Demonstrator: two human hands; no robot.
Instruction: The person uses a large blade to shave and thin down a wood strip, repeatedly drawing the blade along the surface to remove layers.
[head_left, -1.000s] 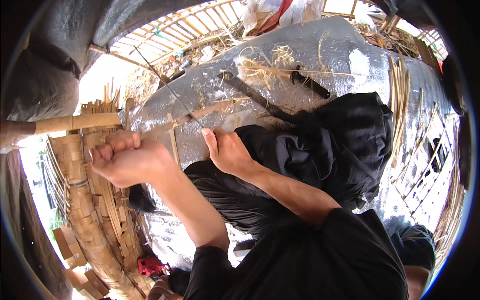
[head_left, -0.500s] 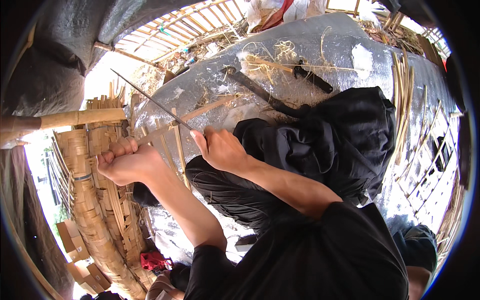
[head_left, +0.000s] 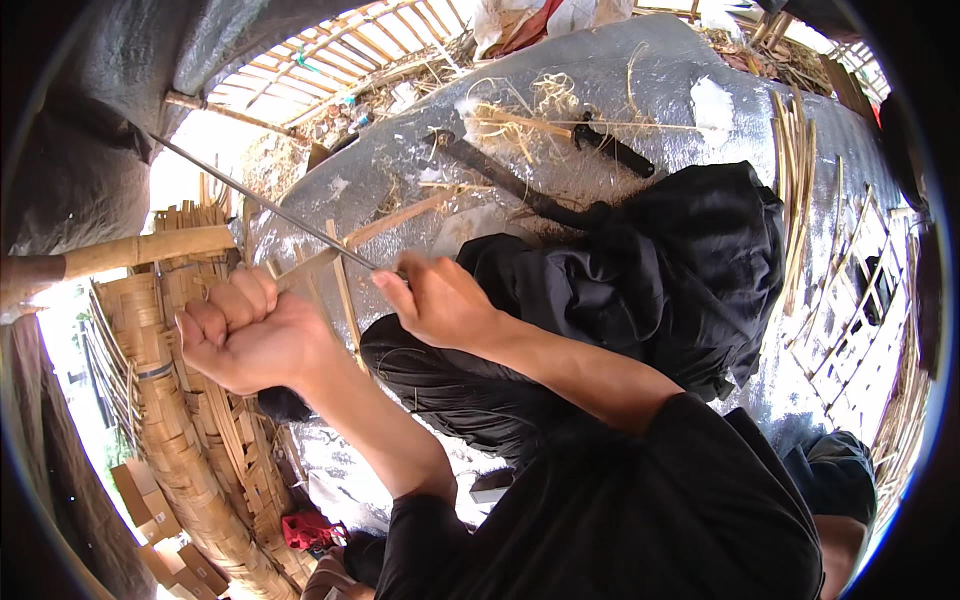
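Observation:
My left hand (head_left: 235, 325) is closed in a fist around a flat, tapering tan-grey strip (head_left: 308, 268); I cannot tell whether it is a blade or bamboo. My right hand (head_left: 435, 300) grips the near end of a long, thin dark metal rod (head_left: 255, 198), with the thumb along it. Slanting up to the left, the rod crosses the flat strip's tip, seemingly touching it. Beyond the hands, a longer tan bamboo strip (head_left: 400, 218) rests on the silvery sheet (head_left: 380, 160). Black cloth (head_left: 640, 270) covers my lap.
A dark curved tool (head_left: 510, 180) and a short black tool (head_left: 620, 152) lie ahead among pale shavings (head_left: 550, 95). Woven bamboo (head_left: 175, 430) stands at left, below a bamboo pole (head_left: 150, 247). Bamboo strips (head_left: 790, 200) lie at right. Another person's denim-clad leg (head_left: 830, 480) shows lower right.
The rod has slid outward to the upper left across the flat strip. My left fist has shifted slightly down and left; my right hand stays near its place.

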